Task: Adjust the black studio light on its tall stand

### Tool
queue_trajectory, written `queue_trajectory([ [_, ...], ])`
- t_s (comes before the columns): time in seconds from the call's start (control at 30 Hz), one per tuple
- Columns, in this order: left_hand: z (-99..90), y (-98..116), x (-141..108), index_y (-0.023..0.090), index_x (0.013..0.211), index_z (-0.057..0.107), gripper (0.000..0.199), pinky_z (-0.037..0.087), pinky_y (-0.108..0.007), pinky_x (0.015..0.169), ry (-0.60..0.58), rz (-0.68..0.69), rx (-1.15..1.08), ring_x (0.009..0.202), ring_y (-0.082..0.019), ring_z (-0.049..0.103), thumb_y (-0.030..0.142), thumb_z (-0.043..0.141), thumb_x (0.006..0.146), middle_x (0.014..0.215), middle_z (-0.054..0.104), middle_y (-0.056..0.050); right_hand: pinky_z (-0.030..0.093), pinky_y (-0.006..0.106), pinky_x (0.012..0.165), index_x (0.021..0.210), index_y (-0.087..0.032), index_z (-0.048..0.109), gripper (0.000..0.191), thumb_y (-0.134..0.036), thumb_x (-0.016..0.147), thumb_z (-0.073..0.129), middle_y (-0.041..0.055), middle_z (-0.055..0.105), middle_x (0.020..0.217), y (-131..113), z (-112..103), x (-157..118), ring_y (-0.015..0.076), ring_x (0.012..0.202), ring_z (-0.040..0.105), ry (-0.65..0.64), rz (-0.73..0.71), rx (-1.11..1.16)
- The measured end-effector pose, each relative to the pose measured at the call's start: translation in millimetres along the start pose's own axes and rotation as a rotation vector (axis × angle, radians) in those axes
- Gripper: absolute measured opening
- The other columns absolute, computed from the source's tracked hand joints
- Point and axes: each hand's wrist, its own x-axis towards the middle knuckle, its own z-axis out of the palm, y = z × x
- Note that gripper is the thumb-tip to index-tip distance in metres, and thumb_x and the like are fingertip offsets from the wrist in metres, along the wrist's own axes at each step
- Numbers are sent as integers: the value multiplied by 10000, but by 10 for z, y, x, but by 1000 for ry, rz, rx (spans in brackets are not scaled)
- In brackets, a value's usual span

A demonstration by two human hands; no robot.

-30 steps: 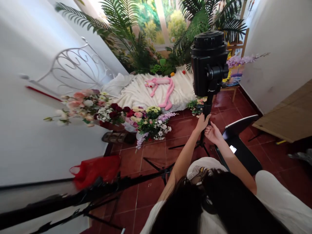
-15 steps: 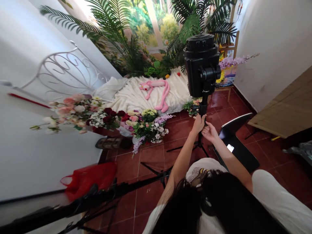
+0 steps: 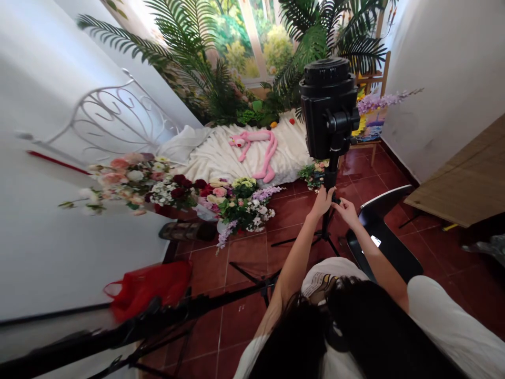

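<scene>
Head view. The left fingers (image 3: 324, 195) are closed around the pole of a black stand (image 3: 332, 171); the right fingers (image 3: 341, 205), drawn narrow, meet a small knob (image 3: 335, 200) on it, though whether they grip it cannot be told. Above both, the stand bears a black cylindrical lamp (image 3: 328, 108). Right of the fingers: black chair (image 3: 376, 226). Left: artificial flowers (image 3: 246, 202). Beyond, upper left: pink plush toy (image 3: 269, 155) on white cloth (image 3: 213, 152).

2 hands (image 3: 334, 208) grip the black stand (image 3: 332, 179) beneath its black lamp (image 3: 329, 108).
</scene>
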Motion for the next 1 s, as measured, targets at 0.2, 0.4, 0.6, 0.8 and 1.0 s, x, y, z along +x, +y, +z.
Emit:
queue_trajectory([
  [0.2, 19, -19, -7, 153, 1115, 598, 442, 474, -368, 1048, 6, -37, -67, 1113, -220, 646, 534, 415, 988, 1149, 672, -147, 331, 280, 625, 573, -231, 321, 397, -303, 832, 613, -24, 375, 634, -153, -286, 53, 135, 591, 338, 28, -310, -509],
  [0.4, 63, -72, 3, 145, 1127, 608, 377, 479, -416, 1068, 8, -46, -67, 1150, -237, 644, 448, 429, 991, 1167, 666, -161, 467, 297, 832, 926, -248, 573, 342, -389, 723, 809, 30, 640, 931, -421, -261, 251, 185, 833, 581, 172, -335, -255],
  [0.6, 76, -12, 26, 194, 1301, 573, 372, 447, -425, 1139, 4, -13, -110, 1219, -216, 618, 291, 470, 958, 1199, 678, -114, 522, 357, 823, 999, -240, 633, 457, -368, 623, 858, 48, 721, 923, -440, 186, 606, 251, 878, 662, 24, -219, -268],
  [0.8, 66, -42, 30, 168, 1338, 541, 429, 382, -467, 1198, 13, 12, -85, 1305, -237, 569, 179, 455, 918, 1265, 663, -138, 532, 348, 725, 705, -206, 622, 334, -461, 629, 824, 56, 707, 749, -350, 314, 820, 215, 716, 633, 1, -172, -174],
  [1.0, 89, -111, 32, 109, 1279, 527, 378, 375, -494, 1176, 51, -68, -34, 1346, -289, 532, 275, 465, 945, 1324, 614, -215, 573, 361, 783, 742, -195, 653, 402, -501, 585, 862, 24, 708, 756, -488, 157, 1016, 200, 745, 657, -415, -224, -28],
])
